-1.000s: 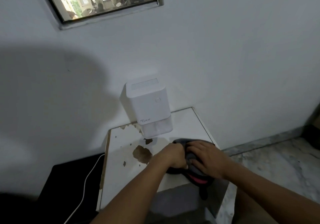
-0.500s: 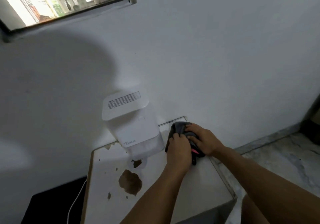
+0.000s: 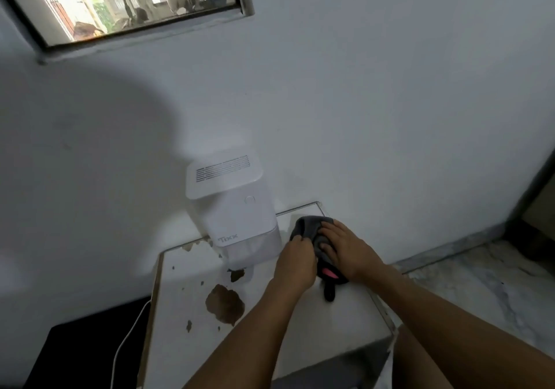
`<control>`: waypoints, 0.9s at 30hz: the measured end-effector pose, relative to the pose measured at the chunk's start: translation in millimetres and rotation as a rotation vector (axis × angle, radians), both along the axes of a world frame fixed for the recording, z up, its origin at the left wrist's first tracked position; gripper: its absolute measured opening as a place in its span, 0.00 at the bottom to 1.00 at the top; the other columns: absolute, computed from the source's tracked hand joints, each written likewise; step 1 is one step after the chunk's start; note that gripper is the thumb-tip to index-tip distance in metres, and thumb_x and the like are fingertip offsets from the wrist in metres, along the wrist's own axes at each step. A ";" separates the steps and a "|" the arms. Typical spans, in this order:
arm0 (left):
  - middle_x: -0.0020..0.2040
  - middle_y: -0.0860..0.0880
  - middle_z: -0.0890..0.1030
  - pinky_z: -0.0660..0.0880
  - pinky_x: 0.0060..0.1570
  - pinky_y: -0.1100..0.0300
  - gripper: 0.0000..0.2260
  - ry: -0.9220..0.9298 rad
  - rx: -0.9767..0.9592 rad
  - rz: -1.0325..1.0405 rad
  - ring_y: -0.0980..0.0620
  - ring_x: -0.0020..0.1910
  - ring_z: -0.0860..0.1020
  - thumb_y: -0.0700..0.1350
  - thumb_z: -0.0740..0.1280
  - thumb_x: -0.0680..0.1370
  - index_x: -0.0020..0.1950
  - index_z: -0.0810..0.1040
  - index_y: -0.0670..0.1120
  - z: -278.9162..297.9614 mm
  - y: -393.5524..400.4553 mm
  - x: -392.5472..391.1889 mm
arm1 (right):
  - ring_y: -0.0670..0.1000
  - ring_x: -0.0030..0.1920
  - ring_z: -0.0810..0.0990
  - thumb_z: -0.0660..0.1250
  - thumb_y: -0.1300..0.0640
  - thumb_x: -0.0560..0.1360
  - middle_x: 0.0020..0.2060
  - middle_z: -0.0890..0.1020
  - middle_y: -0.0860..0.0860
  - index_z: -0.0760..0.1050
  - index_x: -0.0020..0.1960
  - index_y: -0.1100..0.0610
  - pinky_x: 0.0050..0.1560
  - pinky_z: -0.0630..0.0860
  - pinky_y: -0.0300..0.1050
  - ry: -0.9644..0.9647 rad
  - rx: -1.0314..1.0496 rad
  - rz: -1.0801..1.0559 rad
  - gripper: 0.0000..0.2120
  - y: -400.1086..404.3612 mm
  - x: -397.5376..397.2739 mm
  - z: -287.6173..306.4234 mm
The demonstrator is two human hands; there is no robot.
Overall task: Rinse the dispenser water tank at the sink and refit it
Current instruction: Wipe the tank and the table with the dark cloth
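The white dispenser (image 3: 232,208) stands at the back of a small white table (image 3: 192,271), hard against the wall, with its vented top facing up and a round button on its front. Its paler lower section, the water tank (image 3: 255,243), sits fitted in the base of the unit.

Right of the dispenser the tabletop runs a short way to its metal-trimmed right edge, and beyond that edge lies marble floor (image 3: 468,283). In front of the dispenser the table surface is chipped, with brown patches where the coating has gone. Left of the dispenser the table ends just past the unit, and a white cable (image 3: 127,333) drops down that side over something black and low. Above the dispenser, high on the wall, is a window (image 3: 129,1).

A dark grey cloth (image 3: 312,232), with a bit of pink showing, lies bunched just right of the dispenser, near the back right corner. The left hand (image 3: 295,261) pinches the cloth's near fold with curled fingers. The right hand (image 3: 342,249) rests over it, fingers bent down and gripping the fabric. Both hands are just beside the tank's right side; neither touches it.
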State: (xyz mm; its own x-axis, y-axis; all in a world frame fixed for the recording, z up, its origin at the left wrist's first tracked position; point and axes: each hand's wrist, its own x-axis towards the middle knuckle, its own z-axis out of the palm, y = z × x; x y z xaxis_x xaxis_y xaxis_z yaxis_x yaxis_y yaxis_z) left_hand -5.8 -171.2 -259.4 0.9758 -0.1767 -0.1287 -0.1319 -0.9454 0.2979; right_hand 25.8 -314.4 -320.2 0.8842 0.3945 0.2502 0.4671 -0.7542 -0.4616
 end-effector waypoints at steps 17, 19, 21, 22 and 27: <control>0.38 0.46 0.76 0.69 0.41 0.59 0.17 0.473 0.015 -0.060 0.48 0.43 0.74 0.47 0.73 0.73 0.53 0.80 0.34 35.7 68.3 -79.0 | 0.53 0.74 0.63 0.54 0.50 0.81 0.71 0.69 0.56 0.67 0.71 0.60 0.76 0.51 0.45 -0.061 -0.266 0.143 0.22 49.4 -113.4 5.0; 0.47 0.40 0.81 0.70 0.43 0.58 0.16 0.415 0.030 -0.045 0.44 0.49 0.79 0.46 0.73 0.73 0.54 0.80 0.34 34.2 56.8 -87.0 | 0.51 0.72 0.66 0.57 0.51 0.80 0.70 0.71 0.55 0.70 0.69 0.60 0.74 0.49 0.39 -0.061 -0.247 0.193 0.21 38.4 -111.5 16.4; 0.53 0.39 0.82 0.72 0.43 0.57 0.13 0.321 -0.023 -0.012 0.42 0.53 0.79 0.44 0.71 0.74 0.53 0.79 0.36 28.1 41.3 -93.8 | 0.49 0.72 0.65 0.58 0.51 0.80 0.71 0.70 0.53 0.69 0.70 0.59 0.72 0.48 0.33 -0.034 -0.239 0.197 0.21 22.5 -108.7 25.2; 0.53 0.38 0.81 0.72 0.44 0.56 0.12 0.277 -0.057 0.006 0.42 0.53 0.79 0.43 0.69 0.75 0.53 0.79 0.36 23.7 32.9 -96.9 | 0.48 0.72 0.65 0.58 0.51 0.80 0.71 0.70 0.52 0.68 0.70 0.58 0.71 0.48 0.31 -0.013 -0.242 0.180 0.21 13.5 -107.1 27.6; 0.54 0.41 0.80 0.71 0.51 0.55 0.10 0.130 -0.171 0.007 0.44 0.54 0.78 0.43 0.63 0.78 0.55 0.80 0.40 13.4 16.9 -110.2 | 0.51 0.68 0.71 0.59 0.55 0.80 0.66 0.75 0.54 0.72 0.66 0.60 0.72 0.58 0.39 -0.044 -0.303 0.099 0.17 -1.6 -112.0 27.9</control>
